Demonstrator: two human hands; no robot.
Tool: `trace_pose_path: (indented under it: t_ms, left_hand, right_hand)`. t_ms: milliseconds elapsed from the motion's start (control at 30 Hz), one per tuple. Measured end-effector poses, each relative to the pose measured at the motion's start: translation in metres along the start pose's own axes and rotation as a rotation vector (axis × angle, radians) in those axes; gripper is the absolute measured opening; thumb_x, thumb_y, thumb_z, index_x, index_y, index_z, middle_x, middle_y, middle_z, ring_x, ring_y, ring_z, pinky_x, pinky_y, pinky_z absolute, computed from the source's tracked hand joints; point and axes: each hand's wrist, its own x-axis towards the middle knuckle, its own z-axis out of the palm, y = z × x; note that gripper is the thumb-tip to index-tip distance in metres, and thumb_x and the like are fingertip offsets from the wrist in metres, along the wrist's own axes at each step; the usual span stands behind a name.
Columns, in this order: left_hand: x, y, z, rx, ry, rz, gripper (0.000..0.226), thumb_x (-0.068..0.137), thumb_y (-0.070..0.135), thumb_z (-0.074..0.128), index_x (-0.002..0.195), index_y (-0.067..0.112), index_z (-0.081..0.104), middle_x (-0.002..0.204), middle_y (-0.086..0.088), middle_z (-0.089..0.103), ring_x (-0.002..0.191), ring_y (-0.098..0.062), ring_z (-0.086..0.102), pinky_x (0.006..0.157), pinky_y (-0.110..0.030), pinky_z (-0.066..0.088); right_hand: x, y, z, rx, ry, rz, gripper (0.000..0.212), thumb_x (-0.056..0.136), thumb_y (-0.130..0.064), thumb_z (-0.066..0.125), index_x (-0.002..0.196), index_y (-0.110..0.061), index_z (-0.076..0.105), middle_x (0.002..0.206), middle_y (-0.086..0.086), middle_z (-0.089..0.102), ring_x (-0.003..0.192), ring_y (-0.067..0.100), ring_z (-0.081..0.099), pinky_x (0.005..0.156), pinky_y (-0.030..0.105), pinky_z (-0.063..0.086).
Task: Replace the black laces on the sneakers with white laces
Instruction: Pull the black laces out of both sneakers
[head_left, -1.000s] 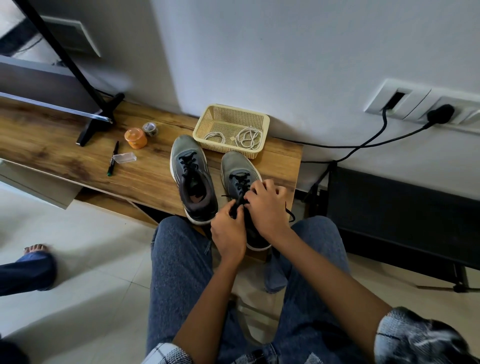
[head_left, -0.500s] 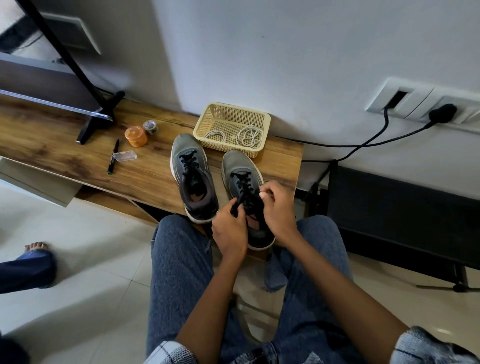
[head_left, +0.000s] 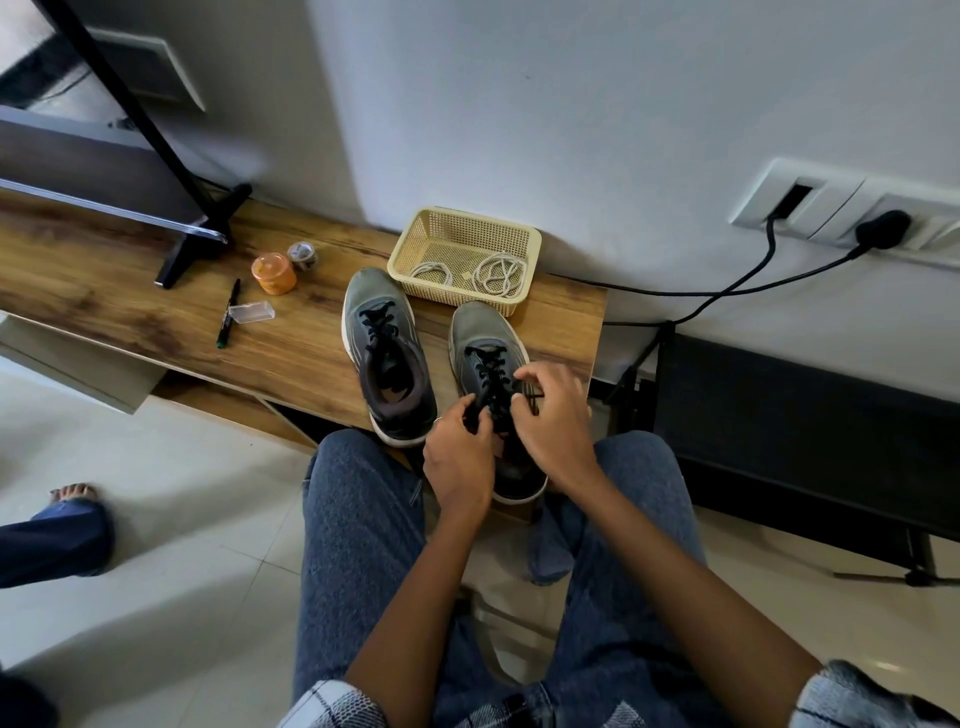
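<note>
Two grey sneakers with black laces stand side by side on a wooden bench (head_left: 130, 306). The left sneaker (head_left: 387, 353) is untouched. Over the right sneaker (head_left: 485, 343), my left hand (head_left: 460, 460) pinches a black lace end at the shoe's left side. My right hand (head_left: 553, 415) pinches the black lace (head_left: 491, 374) at the right side near the top eyelets. Both hands hide the shoe's opening. Two coiled white laces (head_left: 498, 273) lie in a cream basket (head_left: 431, 228) behind the shoes.
On the bench to the left are an orange jar (head_left: 274, 273), a small tape roll (head_left: 303, 254), a pen (head_left: 228, 319) and a clear box (head_left: 252, 313). A black stand foot (head_left: 197, 241) rests further left. Black cables (head_left: 727, 293) run to wall sockets. Another person's foot (head_left: 72, 493) is on the floor.
My right hand has lifted off the shoe's tongue and moved right, now pinching the lace. My left hand keeps its hold at the left side.
</note>
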Motion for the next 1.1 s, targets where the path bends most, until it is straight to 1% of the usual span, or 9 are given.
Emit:
trace_pose_path:
  t_ms: [100, 233, 400, 500, 567, 667, 833, 900, 1100]
  left_hand:
    - [0.000, 0.001, 0.000, 0.001, -0.006, 0.031, 0.034, 0.095, 0.037, 0.053, 0.125, 0.024, 0.061, 0.111, -0.002, 0.067, 0.099, -0.017, 0.063, 0.081, -0.035, 0.052]
    - [0.002, -0.001, 0.000, 0.035, -0.005, 0.048, 0.033, 0.096, 0.040, 0.050, 0.122, 0.025, 0.063, 0.109, -0.001, 0.069, 0.098, -0.018, 0.063, 0.080, -0.036, 0.052]
    - [0.004, -0.004, 0.000, 0.092, -0.004, 0.090, 0.033, 0.097, 0.041, 0.047, 0.120, 0.024, 0.063, 0.106, -0.001, 0.069, 0.096, -0.020, 0.064, 0.075, -0.035, 0.051]
    - [0.004, -0.004, 0.000, 0.090, -0.001, 0.096, 0.033, 0.097, 0.040, 0.047, 0.120, 0.024, 0.063, 0.105, -0.002, 0.069, 0.096, -0.021, 0.064, 0.075, -0.035, 0.050]
    - [0.004, -0.005, -0.001, 0.096, -0.001, 0.098, 0.033, 0.097, 0.040, 0.047, 0.121, 0.024, 0.063, 0.105, -0.003, 0.069, 0.096, -0.021, 0.064, 0.074, -0.034, 0.049]
    - [0.004, -0.005, -0.001, 0.118, 0.004, 0.098, 0.033, 0.097, 0.040, 0.047, 0.122, 0.023, 0.062, 0.107, -0.002, 0.068, 0.097, -0.020, 0.063, 0.073, -0.032, 0.046]
    - [0.000, -0.003, -0.002, 0.112, 0.019, 0.141, 0.032, 0.096, 0.035, 0.051, 0.126, 0.026, 0.056, 0.110, 0.000, 0.065, 0.101, -0.017, 0.060, 0.071, -0.029, 0.043]
    - [0.001, -0.001, -0.003, 0.125, 0.021, 0.220, 0.034, 0.095, 0.029, 0.053, 0.129, 0.025, 0.053, 0.110, -0.001, 0.063, 0.100, -0.018, 0.058, 0.070, -0.029, 0.044]
    - [0.015, 0.005, -0.007, 0.261, 0.002, 0.495, 0.028, 0.091, 0.015, 0.059, 0.118, 0.020, 0.063, 0.122, 0.003, 0.058, 0.107, -0.019, 0.051, 0.069, -0.027, 0.046]
  right_hand:
    - [0.001, -0.003, 0.004, -0.284, -0.073, -0.156, 0.020, 0.088, -0.028, 0.057, 0.107, -0.023, 0.063, 0.113, -0.005, 0.053, 0.110, 0.016, 0.041, 0.085, 0.035, 0.027]
    - [0.007, -0.003, 0.012, -0.496, -0.098, -0.244, 0.022, 0.094, -0.028, 0.051, 0.108, -0.019, 0.066, 0.113, -0.001, 0.056, 0.108, 0.021, 0.045, 0.084, 0.038, 0.029]
    - [0.010, 0.001, 0.016, -0.519, -0.184, -0.240, 0.019, 0.095, -0.021, 0.050, 0.103, -0.011, 0.064, 0.112, 0.004, 0.053, 0.107, 0.023, 0.047, 0.083, 0.039, 0.037]
    - [0.013, 0.005, 0.017, -0.461, -0.206, -0.253, 0.016, 0.093, -0.020, 0.051, 0.097, -0.009, 0.062, 0.105, 0.005, 0.054, 0.098, 0.022, 0.051, 0.080, 0.040, 0.044]
    - [0.011, 0.007, 0.014, -0.266, -0.135, -0.193, 0.009, 0.088, -0.017, 0.057, 0.086, -0.009, 0.060, 0.092, 0.004, 0.055, 0.084, 0.019, 0.053, 0.072, 0.039, 0.046]
    - [0.004, 0.011, 0.001, 0.072, 0.093, 0.044, 0.007, 0.086, -0.012, 0.060, 0.080, -0.012, 0.058, 0.079, 0.000, 0.059, 0.073, 0.014, 0.057, 0.065, 0.028, 0.048]
    - [0.009, 0.033, -0.027, 0.474, 0.425, 0.528, 0.004, 0.090, -0.009, 0.056, 0.091, -0.013, 0.055, 0.085, 0.010, 0.070, 0.072, 0.018, 0.067, 0.067, 0.028, 0.052]
    - [0.012, 0.046, -0.035, 0.465, 0.433, 0.574, 0.009, 0.090, -0.006, 0.055, 0.095, -0.013, 0.053, 0.088, 0.010, 0.070, 0.074, 0.018, 0.067, 0.070, 0.028, 0.052]
    - [0.013, 0.055, -0.041, 0.204, 0.223, 0.553, 0.032, 0.085, -0.004, 0.058, 0.114, -0.015, 0.050, 0.113, 0.004, 0.057, 0.101, 0.019, 0.056, 0.087, 0.039, 0.049]
